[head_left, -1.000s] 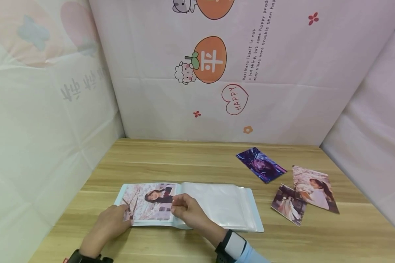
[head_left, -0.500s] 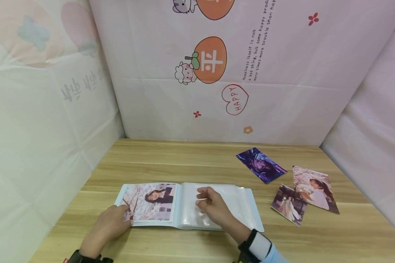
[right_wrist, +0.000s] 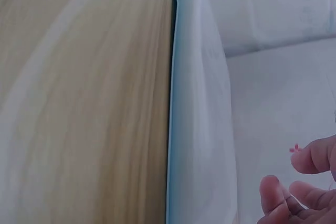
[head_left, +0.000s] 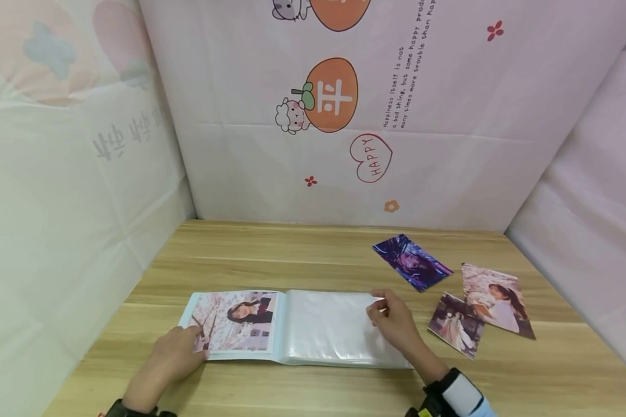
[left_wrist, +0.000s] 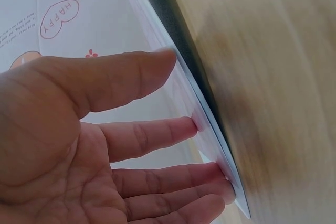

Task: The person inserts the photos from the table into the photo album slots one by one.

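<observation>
A photo album with a pale blue cover (head_left: pixel 278 341) lies spread on the table. Its left page shows a photo (head_left: pixel 216 315) of a person among cherry blossoms; the right page is a bare clear sleeve (head_left: pixel 328 324). My left hand (head_left: pixel 172 356) rests on the lower left corner of the album, and the left wrist view has its straight fingers (left_wrist: pixel 152 135) touching the page. Over the right end of the sleeve is my right hand (head_left: pixel 399 324), fingers loosely bent. In the right wrist view, thumb and fingers (right_wrist: pixel 273 192) are apart with nothing between them.
On the right of the wooden table (head_left: pixel 271 255) lie three loose photos: a purple one (head_left: pixel 412 262), a pink blossom one (head_left: pixel 498 304), and a smaller one (head_left: pixel 455 327) partly overlapped by it. White printed cloth (head_left: pixel 240 168) walls the back and sides.
My right hand has moved rightward from the middle fold to the right end of the album. The clear sleeve now reaches over the blue cover's right strip. My left hand has stayed put.
</observation>
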A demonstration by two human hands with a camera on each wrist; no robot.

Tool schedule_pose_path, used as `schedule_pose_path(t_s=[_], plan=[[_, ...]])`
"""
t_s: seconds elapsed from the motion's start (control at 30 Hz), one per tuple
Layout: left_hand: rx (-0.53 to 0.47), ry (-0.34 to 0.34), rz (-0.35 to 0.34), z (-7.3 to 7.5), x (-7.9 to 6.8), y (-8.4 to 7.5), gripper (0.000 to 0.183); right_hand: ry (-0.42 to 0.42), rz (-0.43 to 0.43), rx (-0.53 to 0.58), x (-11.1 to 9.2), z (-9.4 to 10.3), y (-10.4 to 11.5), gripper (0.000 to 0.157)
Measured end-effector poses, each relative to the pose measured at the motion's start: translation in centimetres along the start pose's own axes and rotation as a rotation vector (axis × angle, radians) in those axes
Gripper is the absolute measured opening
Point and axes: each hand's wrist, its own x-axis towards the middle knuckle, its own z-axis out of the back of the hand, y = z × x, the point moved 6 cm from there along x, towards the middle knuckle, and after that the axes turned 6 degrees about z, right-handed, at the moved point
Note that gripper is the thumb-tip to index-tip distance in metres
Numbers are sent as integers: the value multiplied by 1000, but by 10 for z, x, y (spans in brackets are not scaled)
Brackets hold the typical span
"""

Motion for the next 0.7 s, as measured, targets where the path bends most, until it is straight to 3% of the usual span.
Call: schedule_pose_path(t_s=[0.2, 0.43, 0.7], plan=[[-2, 9, -4, 0, -1, 0, 46, -41, -25, -122, 3, 29, -15, 32], [5, 13, -8, 1, 0, -1, 46, -55, 66, -388, 1, 62, -30, 24], [13, 16, 0, 1, 0, -1, 45, -45, -34, -535, -6, 96, -57, 24]])
